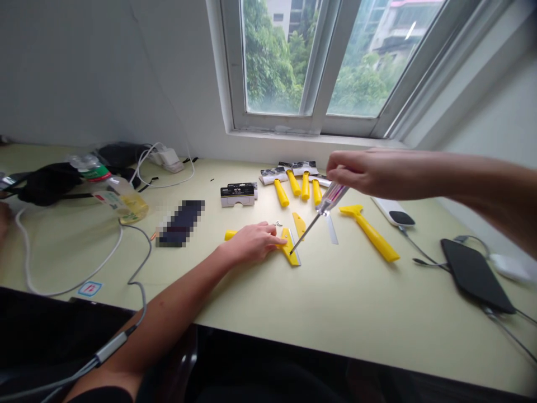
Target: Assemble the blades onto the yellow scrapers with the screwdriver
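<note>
Here, yellow scraper under left grip.

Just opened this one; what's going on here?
A person's right hand holds a clear-handled screwdriver, its tip at the head of a yellow scraper under the left hand on the table. A loose yellow plate and metal blade lie just beyond; another yellow handle lies to the right.

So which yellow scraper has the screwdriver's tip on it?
The yellow scraper under the left hand; the others lie farther back or off to the right.
</note>
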### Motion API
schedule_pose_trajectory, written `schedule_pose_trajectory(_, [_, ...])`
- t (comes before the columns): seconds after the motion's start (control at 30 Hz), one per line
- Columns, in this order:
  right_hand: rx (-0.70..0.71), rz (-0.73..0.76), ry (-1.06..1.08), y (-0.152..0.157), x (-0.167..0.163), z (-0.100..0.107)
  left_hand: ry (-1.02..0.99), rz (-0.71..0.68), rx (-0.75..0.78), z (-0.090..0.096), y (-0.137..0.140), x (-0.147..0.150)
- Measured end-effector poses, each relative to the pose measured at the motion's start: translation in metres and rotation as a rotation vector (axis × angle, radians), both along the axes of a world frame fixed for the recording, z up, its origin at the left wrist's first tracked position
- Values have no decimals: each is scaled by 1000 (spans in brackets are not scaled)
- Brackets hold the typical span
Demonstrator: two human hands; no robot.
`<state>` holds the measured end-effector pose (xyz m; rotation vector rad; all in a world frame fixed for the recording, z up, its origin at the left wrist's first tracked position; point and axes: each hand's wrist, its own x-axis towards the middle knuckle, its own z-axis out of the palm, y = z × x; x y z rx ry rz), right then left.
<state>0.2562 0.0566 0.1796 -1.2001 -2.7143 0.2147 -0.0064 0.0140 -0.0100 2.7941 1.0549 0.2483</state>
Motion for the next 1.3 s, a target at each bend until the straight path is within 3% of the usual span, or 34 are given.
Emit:
schedule_pose_trajectory(0.1, [-136, 87, -11, -12, -5, 5, 6, 2, 8, -1, 0, 0])
schedule_pose_trajectory(0.27, [-111, -199, 284, -20, -19, -15, 2, -11, 19, -5, 1, 0])
schedule_pose_trajectory(0.33, [-143, -234, 404, -17, -19, -23, -2, -11, 12, -5, 1, 0])
schedule_pose_trajectory(0.5, [-314, -100, 582, -16, -16, -27, -1, -3, -9, -4, 2, 0])
schedule_pose_trajectory(0.57, [-261, -97, 539, -18, -15, -25, 1, -3, -10, -4, 3, 0])
schedule_pose_trajectory(0.7, [91, -274, 83, -15, -11, -14, -3, -9, -11, -4, 3, 0])
schedule_pose_trajectory(0.8, [43, -221, -138, -13, -6, -2, -4, -10, -15, -3, 2, 0])
schedule_pose_trajectory(0.93, [-125, -5, -71, -16, -5, 2, -6, 0, -26, -2, 1, 0])
schedule_pose_trajectory(1.13, [11, -277, 49, -11, -7, -15, 6, -3, -11, -2, 2, 0])
schedule_pose_trajectory(1.3, [-160, -8, 277, -18, -11, -14, 4, 0, -18, -1, 1, 0])
